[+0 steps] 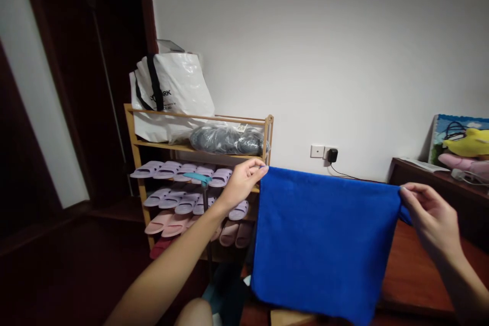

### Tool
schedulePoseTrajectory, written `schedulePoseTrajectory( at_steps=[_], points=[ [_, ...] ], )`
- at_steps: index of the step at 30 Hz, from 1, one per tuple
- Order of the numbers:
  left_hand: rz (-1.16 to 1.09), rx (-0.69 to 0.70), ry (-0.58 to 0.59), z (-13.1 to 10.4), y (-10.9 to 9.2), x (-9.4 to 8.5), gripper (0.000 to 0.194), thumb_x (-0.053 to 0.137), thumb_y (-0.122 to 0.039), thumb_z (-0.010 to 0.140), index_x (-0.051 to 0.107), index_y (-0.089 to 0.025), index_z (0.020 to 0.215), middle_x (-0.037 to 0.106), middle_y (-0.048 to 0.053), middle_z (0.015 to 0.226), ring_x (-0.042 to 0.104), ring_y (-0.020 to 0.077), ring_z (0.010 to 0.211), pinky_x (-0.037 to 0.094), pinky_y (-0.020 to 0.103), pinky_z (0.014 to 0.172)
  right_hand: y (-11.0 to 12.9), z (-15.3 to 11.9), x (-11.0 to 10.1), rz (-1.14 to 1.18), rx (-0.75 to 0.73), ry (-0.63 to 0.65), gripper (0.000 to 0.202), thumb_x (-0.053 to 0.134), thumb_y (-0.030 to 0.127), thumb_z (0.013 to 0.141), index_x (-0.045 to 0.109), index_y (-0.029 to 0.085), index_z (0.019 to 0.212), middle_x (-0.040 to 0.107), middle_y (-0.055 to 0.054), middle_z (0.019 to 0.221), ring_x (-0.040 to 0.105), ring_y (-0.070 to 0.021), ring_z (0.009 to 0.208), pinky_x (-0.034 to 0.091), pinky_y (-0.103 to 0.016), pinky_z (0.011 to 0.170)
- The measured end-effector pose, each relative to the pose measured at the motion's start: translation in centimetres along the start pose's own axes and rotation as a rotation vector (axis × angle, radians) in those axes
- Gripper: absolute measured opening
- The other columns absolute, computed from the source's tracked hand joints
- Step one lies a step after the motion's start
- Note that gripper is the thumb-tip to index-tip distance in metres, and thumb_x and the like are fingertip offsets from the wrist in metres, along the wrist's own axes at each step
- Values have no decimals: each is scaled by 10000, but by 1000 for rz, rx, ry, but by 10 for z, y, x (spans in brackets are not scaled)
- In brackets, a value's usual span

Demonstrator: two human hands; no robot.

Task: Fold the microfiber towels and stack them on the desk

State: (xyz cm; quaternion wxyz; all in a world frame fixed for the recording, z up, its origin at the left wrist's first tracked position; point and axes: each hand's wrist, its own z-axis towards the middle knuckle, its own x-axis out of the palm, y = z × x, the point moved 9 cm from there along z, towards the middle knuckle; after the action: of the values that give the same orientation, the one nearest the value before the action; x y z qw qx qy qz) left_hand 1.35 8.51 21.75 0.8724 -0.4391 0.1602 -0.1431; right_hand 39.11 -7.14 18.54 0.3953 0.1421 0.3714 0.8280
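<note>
A plain blue cloth (324, 244) hangs stretched between my two hands, its top edge nearly straight. My left hand (246, 178) pinches the upper left corner between thumb and fingertips. At the upper right corner, my right hand (433, 216) grips the fabric the same way, with a bit of blue showing behind the fingers. The cloth drops in front of a reddish-brown wooden table (424, 270) and hides part of it. Its lower edge comes down near a pale wooden piece (290, 317) at the bottom of the view.
A wooden shoe rack (134, 150) with rows of lilac slippers (185, 204) and pink slippers (170, 224) stands on the left. It carries a white bag (183, 81) and a plastic-wrapped grey bundle (225, 138). A black charger (332, 155) is plugged into the wall. Soft toys (469, 143) lie at right.
</note>
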Motion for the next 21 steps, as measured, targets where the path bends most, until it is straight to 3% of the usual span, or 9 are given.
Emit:
schedulePoseTrajectory(
  at_steps=[6,10,12,15,21],
  points=[
    [3,109,-63,29,-28,-10,311,643,-454,772,521,-168,795,566,-35,591,535,110,526,417,206,528,13,46,13,105,-30,-39,369,709,490,674,609,214,898,593,-22,794,518,-124,673,415,-242,575],
    [126,111,-86,61,-10,-17,281,586,-453,792,505,-185,814,528,-58,543,486,100,426,385,193,436,-8,76,42,63,-19,21,426,674,561,667,591,203,882,585,-17,738,516,-136,635,421,-258,549],
    [308,92,-121,78,13,-20,224,529,-410,829,508,-188,819,497,-71,516,468,96,407,363,184,424,-28,87,60,2,-10,67,465,632,605,671,573,191,876,575,-7,696,506,-132,603,425,-258,541],
    [567,19,-135,99,62,-18,160,479,-319,860,524,-184,787,482,-75,497,486,104,432,367,188,458,-70,95,92,-90,19,153,514,582,648,665,558,168,847,573,-8,645,500,-128,548,409,-252,511],
    [734,-115,-108,117,170,-5,164,510,-191,837,513,-181,673,524,-42,529,563,141,561,412,221,563,-167,93,150,-310,63,282,473,507,622,738,556,153,773,607,-35,689,548,-137,606,428,-270,582]
  ],
)
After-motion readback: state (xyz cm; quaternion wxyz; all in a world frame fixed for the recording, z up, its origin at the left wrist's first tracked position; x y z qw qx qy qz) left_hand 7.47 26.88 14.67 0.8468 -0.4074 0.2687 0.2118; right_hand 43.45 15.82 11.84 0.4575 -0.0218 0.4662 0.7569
